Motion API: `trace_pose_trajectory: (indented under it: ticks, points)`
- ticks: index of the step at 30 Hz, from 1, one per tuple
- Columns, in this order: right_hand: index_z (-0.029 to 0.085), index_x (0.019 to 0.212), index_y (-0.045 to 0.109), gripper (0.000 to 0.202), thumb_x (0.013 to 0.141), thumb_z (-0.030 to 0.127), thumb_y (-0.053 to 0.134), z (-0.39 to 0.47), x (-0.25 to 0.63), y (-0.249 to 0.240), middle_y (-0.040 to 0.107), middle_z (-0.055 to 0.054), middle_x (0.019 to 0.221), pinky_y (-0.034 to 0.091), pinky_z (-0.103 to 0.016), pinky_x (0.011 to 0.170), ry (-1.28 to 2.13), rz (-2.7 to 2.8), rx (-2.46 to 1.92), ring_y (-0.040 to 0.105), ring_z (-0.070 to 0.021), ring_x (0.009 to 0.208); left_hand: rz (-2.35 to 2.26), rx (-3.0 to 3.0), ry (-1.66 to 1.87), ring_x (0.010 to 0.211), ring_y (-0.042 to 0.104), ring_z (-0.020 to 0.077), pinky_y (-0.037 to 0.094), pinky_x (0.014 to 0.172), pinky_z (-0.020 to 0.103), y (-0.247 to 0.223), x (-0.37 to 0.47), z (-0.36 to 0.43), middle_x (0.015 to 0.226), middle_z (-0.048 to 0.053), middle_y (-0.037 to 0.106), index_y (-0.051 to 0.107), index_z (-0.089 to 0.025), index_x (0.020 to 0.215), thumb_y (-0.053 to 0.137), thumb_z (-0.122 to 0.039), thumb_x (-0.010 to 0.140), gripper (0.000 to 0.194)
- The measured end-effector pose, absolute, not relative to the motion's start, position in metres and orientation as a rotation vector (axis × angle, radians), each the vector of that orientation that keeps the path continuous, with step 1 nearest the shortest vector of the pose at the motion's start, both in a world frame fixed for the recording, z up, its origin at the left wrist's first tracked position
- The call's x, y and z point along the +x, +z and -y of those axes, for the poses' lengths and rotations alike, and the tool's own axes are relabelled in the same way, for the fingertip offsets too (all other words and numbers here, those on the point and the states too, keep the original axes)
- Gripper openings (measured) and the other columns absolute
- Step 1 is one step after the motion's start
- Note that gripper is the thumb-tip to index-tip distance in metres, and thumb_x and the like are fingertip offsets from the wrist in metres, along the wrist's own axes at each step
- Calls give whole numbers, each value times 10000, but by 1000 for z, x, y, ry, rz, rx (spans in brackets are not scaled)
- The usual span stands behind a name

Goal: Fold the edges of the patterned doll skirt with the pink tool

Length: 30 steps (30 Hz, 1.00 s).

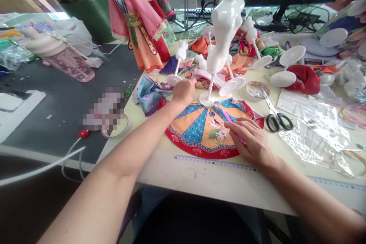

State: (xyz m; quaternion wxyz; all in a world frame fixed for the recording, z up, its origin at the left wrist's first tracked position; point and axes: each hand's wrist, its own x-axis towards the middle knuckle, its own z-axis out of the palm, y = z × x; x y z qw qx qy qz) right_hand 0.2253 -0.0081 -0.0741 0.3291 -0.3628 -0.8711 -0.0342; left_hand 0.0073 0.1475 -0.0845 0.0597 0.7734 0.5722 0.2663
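skirt flat under right hand, beside left hand.

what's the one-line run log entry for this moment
left hand: on fabric pile | right hand: holding pink tool on fan-shaped skirt panel | mannequin stand: upright behind panel

Fan-shaped skirt panel: flat on the cream table, curved red border toward the near edge, orange and blue wedges, lotus print at centre. Pink stick tool: thin, lying slantwise across the panel, far end bare, near end covered by fingers. White mannequin stand: upright torso on a thin rod, round base touching the panel's top edge.
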Motion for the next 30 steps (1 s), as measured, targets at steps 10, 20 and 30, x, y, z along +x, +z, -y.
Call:
trace_pose_trajectory:
  ticks: [10, 20, 30]
  points:
    - [149, 1172, 522, 333, 848, 77, 514, 9, 225, -70, 656, -82, 827, 517, -354, 703, -51, 2262, -951, 601, -208, 803, -1491, 1649, 1114, 741, 664, 125, 527, 735, 264, -68, -7, -121, 808, 59, 712, 628, -138, 876, 499, -101, 825, 143]
    - [185, 1144, 555, 310, 853, 95, 501, 16, 214, -62, 650, -83, 872, 522, -361, 705, 125, 2143, -909, 611, -192, 819, -1029, 891, 904, 839, 691, 155, 546, 834, 318, -40, -11, -48, 922, 79, 716, 614, -126, 980, 557, -148, 854, 139]
    - [177, 1149, 554, 359, 814, 56, 511, 21, 206, -60, 647, -61, 841, 534, -400, 753, 85, 2116, -791, 607, -181, 784, -835, 727, 796, 905, 688, 189, 552, 804, 309, -51, -13, -19, 969, 90, 717, 607, -141, 1000, 514, -212, 894, 158]
